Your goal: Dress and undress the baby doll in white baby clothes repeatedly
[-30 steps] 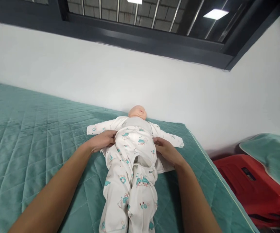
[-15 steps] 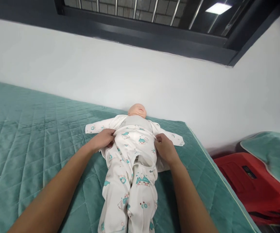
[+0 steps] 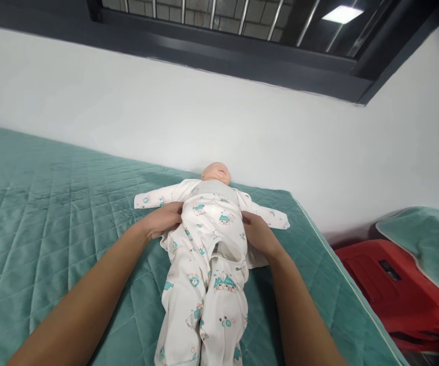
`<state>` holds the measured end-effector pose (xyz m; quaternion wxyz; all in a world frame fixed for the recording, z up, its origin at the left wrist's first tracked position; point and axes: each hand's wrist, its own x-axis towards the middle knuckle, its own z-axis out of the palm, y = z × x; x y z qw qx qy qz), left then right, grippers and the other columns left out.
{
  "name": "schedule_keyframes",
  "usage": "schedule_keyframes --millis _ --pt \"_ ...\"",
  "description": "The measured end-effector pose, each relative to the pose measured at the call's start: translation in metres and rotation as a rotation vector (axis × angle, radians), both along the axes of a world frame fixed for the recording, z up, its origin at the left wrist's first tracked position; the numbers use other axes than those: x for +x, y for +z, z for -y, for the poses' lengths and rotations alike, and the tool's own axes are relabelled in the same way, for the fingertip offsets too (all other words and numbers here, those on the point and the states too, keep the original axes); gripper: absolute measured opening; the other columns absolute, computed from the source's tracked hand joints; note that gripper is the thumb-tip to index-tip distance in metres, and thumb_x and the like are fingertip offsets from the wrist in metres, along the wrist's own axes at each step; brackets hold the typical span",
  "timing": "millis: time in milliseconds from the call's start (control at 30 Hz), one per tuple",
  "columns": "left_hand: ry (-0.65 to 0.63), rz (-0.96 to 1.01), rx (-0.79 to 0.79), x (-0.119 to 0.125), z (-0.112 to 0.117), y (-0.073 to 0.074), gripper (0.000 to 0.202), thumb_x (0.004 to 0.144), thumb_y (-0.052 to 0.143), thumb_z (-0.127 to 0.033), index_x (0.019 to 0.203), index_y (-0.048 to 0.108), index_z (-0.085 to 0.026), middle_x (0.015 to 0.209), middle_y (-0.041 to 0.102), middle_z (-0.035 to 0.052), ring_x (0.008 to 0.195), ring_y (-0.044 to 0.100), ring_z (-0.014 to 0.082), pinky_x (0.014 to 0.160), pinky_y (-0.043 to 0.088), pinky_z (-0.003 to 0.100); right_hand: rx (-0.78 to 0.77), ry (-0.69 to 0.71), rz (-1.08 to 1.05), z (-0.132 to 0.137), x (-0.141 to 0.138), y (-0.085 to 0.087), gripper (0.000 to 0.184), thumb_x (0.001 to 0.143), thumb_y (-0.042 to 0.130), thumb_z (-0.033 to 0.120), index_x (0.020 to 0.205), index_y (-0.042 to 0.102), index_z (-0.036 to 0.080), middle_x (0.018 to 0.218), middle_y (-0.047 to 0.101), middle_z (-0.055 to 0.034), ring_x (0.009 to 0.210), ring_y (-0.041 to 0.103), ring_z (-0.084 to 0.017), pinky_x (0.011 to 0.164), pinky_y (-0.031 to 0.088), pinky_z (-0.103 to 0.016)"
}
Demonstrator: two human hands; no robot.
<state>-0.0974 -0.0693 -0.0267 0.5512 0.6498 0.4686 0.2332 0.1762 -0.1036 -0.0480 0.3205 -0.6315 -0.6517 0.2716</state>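
A baby doll [image 3: 216, 173] lies on its back, head toward the wall. White printed baby pants [image 3: 225, 305] cover its legs and reach up over its belly, with an opening at the crotch. A matching long-sleeved top [image 3: 269, 216] is spread at the shoulders, both sleeves stretched outward, with a grey area of torso showing between. My left hand [image 3: 165, 218] is closed on the pants at the left side of the waist. At the right side of the waist, my right hand [image 3: 258, 231] grips the pants too. The fingertips of both hands are partly hidden by the cloth and the doll.
Under the doll is a green quilted cover [image 3: 70, 229], its piped edge running down on the right. Beyond that edge stands a red plastic chair [image 3: 375, 274] with green fabric [image 3: 429, 244] over it. A white wall [image 3: 166, 112] and a dark-framed barred window rise behind.
Both hands have shifted slightly, their fingers reaching further in behind the sides of the pants. The waist of the pants sits a little higher on the doll.
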Motion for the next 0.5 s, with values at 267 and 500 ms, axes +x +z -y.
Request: schedule_keyframes --millis 267,500 --pt "0.132 0.575 -0.406 -0.003 -0.010 -0.019 0.033 0.068 0.063 -0.007 0.100 0.068 -0.009 0.095 0.075 0.0128 0.087 0.071 0.0236 0.077 0.057 0.032 -0.159 0.031 -0.658 0.001 0.000 -0.005 0.028 0.071 0.066 0.032 0.095 0.073 0.019 0.082 0.074 -0.0035 0.078 0.065 -0.023 0.069 0.050 -0.032" --pt "0.089 0.704 -0.525 -0.008 -0.015 -0.029 0.034 0.082 0.058 -0.023 0.110 0.067 -0.006 0.095 0.075 0.0138 0.089 0.072 0.0257 0.081 0.056 0.034 -0.200 0.147 -0.852 -0.001 0.000 -0.003 0.029 0.075 0.070 0.031 0.100 0.073 0.019 0.092 0.076 -0.0059 0.090 0.068 -0.025 0.082 0.052 -0.037"
